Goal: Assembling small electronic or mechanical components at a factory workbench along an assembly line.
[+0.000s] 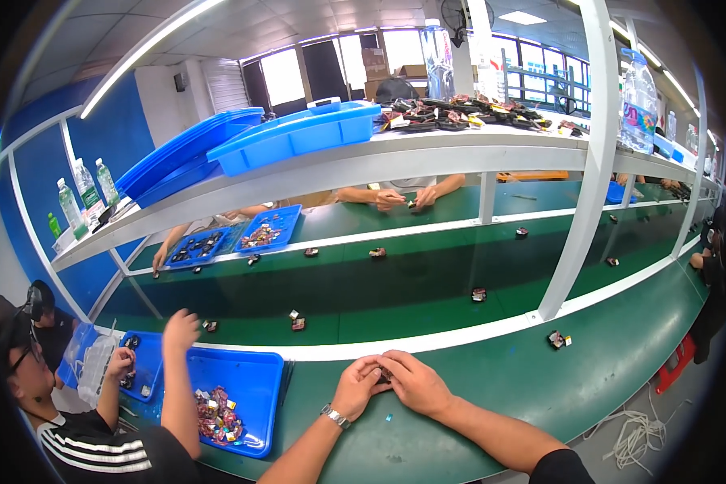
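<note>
My left hand (355, 393) and my right hand (418, 385) meet over the green worktop, fingers closed together. Between their fingertips is a small dark, reddish part (385, 377), mostly covered, so its exact kind cannot be made out. To the left of my left hand stands a blue tray (275, 395) with a pile of small reddish wire bundles (218, 415) bearing white and yellow tags. One similar dark bundle (557, 340) lies on the worktop to the right. A tiny blue scrap (390, 418) sits just below my hands.
Beyond a white rail, a green belt (395, 298) carries several scattered bundles. A white post (577, 226) rises at the right. Overhead, a shelf (492, 152) holds blue trays, bottles and a dark heap. A co-worker (97, 436) reaches across at the left; others sit opposite.
</note>
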Available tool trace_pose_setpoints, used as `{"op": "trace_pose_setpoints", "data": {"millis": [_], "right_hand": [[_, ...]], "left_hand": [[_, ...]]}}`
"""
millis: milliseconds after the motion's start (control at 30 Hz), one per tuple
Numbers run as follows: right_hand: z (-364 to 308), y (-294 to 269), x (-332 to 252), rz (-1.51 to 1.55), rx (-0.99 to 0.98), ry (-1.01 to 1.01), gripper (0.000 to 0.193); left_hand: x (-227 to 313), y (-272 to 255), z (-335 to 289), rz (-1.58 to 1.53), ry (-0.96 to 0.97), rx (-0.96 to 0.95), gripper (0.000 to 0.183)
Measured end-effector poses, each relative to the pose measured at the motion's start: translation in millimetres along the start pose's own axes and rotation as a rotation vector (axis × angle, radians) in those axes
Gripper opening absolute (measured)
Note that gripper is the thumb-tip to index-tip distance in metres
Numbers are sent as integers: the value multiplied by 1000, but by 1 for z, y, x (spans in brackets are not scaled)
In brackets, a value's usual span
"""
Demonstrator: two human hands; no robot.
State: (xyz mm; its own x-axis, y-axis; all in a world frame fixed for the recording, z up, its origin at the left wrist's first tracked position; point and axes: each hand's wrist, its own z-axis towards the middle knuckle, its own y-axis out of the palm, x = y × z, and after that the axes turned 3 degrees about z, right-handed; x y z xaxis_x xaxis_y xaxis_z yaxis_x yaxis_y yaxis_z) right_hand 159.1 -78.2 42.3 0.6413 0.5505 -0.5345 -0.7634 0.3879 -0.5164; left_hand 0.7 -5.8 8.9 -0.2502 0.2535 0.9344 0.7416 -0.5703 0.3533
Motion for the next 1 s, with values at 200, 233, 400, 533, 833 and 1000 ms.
{"op": "trace_pose_setpoints", "data": {"millis": [200, 233, 400, 533, 833, 1000], "right_hand": [[-2, -8, 15, -31, -89, -40, 38], [-4, -9, 19, -41, -97, -60, 36], [-4, -11, 21, -30, -117, -58, 25], [0, -16, 27, -77, -173, -100, 18], [-2, -14, 31, 60, -122, 34, 13], [-1, -17, 30, 111, -140, 75, 9]], "left_hand": [[1, 1, 1, -24, -14, -14, 26], [1, 1, 2, -24, -17, -20, 26], [5, 1, 0, -4, -17, -58, 28], [5, 3, 0, 45, -30, -104, 30], [4, -1, 0, 48, -30, -163, 36], [5, -1, -2, 109, -8, -214, 38]]}}
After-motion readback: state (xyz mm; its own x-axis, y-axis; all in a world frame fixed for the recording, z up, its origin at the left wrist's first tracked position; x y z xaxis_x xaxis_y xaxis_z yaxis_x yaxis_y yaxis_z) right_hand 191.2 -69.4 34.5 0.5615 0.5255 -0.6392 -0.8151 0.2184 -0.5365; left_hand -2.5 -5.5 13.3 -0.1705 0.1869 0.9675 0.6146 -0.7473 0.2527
